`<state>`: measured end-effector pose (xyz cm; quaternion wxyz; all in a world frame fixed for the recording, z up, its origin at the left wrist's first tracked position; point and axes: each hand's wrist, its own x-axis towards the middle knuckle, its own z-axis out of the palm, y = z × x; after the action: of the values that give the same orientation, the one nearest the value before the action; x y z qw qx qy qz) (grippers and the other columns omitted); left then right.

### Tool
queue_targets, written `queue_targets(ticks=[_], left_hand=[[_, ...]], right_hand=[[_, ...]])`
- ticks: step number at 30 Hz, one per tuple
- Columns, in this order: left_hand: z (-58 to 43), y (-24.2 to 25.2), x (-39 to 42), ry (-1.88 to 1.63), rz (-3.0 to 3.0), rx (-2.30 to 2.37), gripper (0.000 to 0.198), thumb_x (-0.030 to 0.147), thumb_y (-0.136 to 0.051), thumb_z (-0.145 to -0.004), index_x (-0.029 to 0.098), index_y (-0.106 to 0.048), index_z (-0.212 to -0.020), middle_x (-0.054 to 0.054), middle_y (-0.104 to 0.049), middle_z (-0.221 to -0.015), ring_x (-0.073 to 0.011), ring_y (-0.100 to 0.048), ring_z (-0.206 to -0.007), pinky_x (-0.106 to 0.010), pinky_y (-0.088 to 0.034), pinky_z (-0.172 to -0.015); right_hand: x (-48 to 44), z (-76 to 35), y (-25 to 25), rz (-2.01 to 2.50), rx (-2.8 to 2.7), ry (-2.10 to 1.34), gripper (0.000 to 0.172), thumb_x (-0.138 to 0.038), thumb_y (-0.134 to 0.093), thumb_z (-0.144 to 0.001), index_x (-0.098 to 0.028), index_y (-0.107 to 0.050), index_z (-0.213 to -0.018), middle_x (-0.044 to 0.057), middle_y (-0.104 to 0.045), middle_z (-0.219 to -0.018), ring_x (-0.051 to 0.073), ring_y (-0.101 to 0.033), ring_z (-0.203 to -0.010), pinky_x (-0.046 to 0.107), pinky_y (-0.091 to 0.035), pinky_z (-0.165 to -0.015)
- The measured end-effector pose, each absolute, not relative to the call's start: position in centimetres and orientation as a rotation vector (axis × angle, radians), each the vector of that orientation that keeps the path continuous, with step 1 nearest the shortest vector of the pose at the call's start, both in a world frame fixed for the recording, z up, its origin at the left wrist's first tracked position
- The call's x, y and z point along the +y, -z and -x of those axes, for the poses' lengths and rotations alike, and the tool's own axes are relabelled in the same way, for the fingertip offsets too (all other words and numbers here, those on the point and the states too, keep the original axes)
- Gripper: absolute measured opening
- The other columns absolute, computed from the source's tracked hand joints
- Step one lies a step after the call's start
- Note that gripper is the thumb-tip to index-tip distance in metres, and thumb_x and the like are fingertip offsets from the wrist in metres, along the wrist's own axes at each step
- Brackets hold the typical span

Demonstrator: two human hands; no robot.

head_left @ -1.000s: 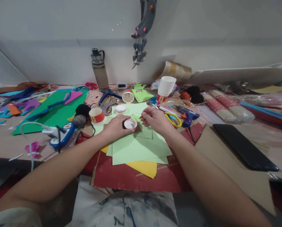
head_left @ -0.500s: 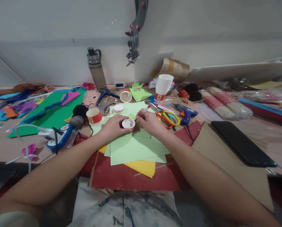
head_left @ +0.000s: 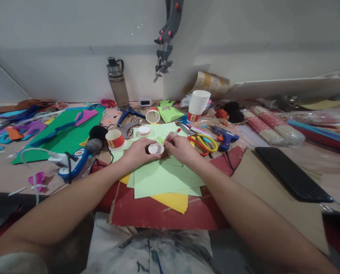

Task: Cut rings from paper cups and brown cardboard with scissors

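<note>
My left hand (head_left: 139, 154) is curled around a small white round piece (head_left: 156, 148) that looks like the bottom of a cut paper cup. My right hand (head_left: 181, 147) pinches a white pen with a red end (head_left: 174, 134), its writing end hidden by the fingers close to the white piece. Both hands rest over light green paper sheets (head_left: 161, 180). A small brown piece (head_left: 166, 154) shows just under the white piece. Behind the left hand lies another short white-and-red cup piece (head_left: 144, 131). A red-and-white paper cup (head_left: 115, 140) stands left of it.
Red-handled and yellow-handled scissors (head_left: 202, 144) and a blue glue gun (head_left: 225, 140) lie to the right. A stack of paper cups (head_left: 198, 105) and a water bottle (head_left: 118, 85) stand at the back. A black phone (head_left: 294, 174) lies on cardboard (head_left: 252, 182).
The whole view has shifted slightly. My left hand keeps its hold on the white round piece, and the pen in my right hand has moved only a little.
</note>
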<state>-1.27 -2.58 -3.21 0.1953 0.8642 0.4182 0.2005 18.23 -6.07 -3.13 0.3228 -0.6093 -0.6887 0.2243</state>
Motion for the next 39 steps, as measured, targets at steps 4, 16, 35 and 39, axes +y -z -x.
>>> queue_targets(ticks=[4, 16, 35, 39], left_hand=[[1.25, 3.11, -2.61, -0.553, -2.405, 1.175, 0.052, 0.049, -0.071, -0.071, 0.02, -0.068, -0.113, -0.008, -0.068, -0.111, -0.0246, -0.062, -0.099, -0.036, -0.049, -0.084], [1.18, 3.07, -2.7, -0.563, -2.38, 1.18, 0.049, 0.046, -0.071, -0.07, 0.02, -0.069, -0.113, -0.007, -0.069, -0.111, -0.0247, -0.062, -0.1, -0.036, -0.049, -0.085], [1.16, 2.8, -2.76, -0.564, -2.409, 1.158, 0.049, 0.044, -0.073, -0.07, 0.018, -0.069, -0.112, -0.007, -0.07, -0.113, -0.0251, -0.061, -0.107, -0.037, -0.047, -0.091], [1.12, 2.72, -2.75, -0.556, -2.41, 1.156, 0.05, 0.046, -0.073, -0.07, 0.019, -0.069, -0.112, -0.007, -0.07, -0.114, -0.0242, -0.061, -0.105, -0.035, -0.047, -0.09]], right_hand=[[-6.22, -18.2, 2.91, 1.627, -1.794, -0.623, 0.013, -0.023, -0.049, -0.087, -0.019, -0.059, -0.079, 0.003, -0.065, -0.072, 0.015, -0.057, -0.066, 0.024, -0.04, -0.063], [-6.38, -18.3, 2.82, 1.63, -1.784, -0.671, 0.013, -0.024, -0.049, -0.082, -0.02, -0.057, -0.073, 0.001, -0.063, -0.066, 0.014, -0.056, -0.063, 0.024, -0.037, -0.058], [-5.89, -18.81, 3.24, 1.558, -1.635, -0.899, 0.011, -0.021, -0.053, -0.078, -0.02, -0.053, -0.067, -0.001, -0.062, -0.057, 0.011, -0.055, -0.052, 0.021, -0.04, -0.05], [-5.7, -18.88, 3.09, 1.556, -1.506, -0.892, 0.01, -0.019, -0.053, -0.077, -0.02, -0.051, -0.067, -0.003, -0.058, -0.052, 0.011, -0.054, -0.047, 0.021, -0.041, -0.047]])
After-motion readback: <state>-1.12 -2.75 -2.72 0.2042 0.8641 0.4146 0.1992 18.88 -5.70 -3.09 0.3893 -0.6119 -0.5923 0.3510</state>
